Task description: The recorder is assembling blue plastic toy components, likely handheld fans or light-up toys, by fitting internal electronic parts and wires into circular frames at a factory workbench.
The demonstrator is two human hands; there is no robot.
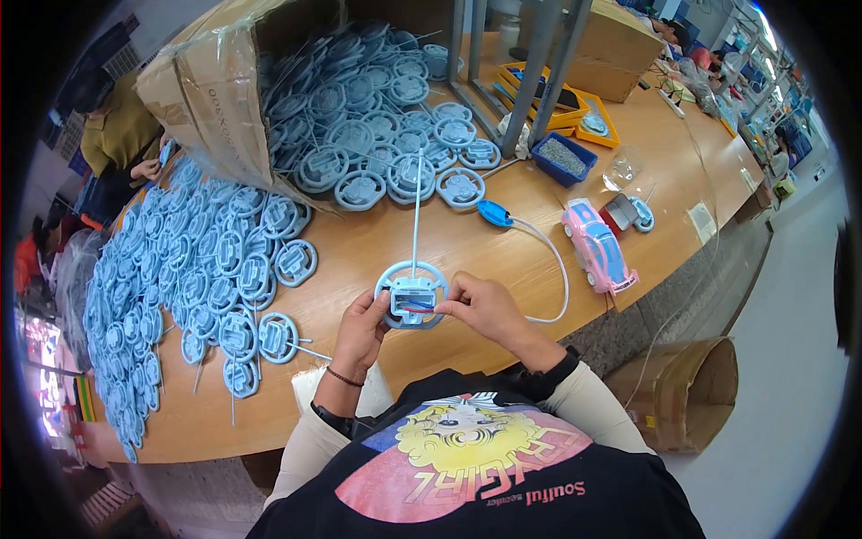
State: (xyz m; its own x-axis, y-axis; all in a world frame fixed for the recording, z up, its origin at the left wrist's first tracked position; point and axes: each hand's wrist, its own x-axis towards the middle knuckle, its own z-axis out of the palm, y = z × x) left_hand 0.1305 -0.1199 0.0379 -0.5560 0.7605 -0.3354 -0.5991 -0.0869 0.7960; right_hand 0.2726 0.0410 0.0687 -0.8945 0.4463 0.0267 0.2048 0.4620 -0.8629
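A light blue toy steering wheel (428, 270) is held upright over the near part of the table, a long thin pale rod (417, 211) rising from its top. Its middle has an open rectangular compartment in which thin red and blue wires (416, 306) show. My left hand (361, 331) grips the wheel's left rim between thumb and fingers. At the right side of the compartment, the thumb and forefinger of my right hand (485, 308) pinch the wires' end; the fingertips hide exactly what is between them.
Many similar wheels are heaped at left (211, 256) and spill from a cardboard box (215, 99). Right of me lie a blue corded device (495, 213), a pink toy car (596, 247), a dark blue bin of small parts (563, 160) and metal posts (530, 85). Another person (117, 135) works at far left.
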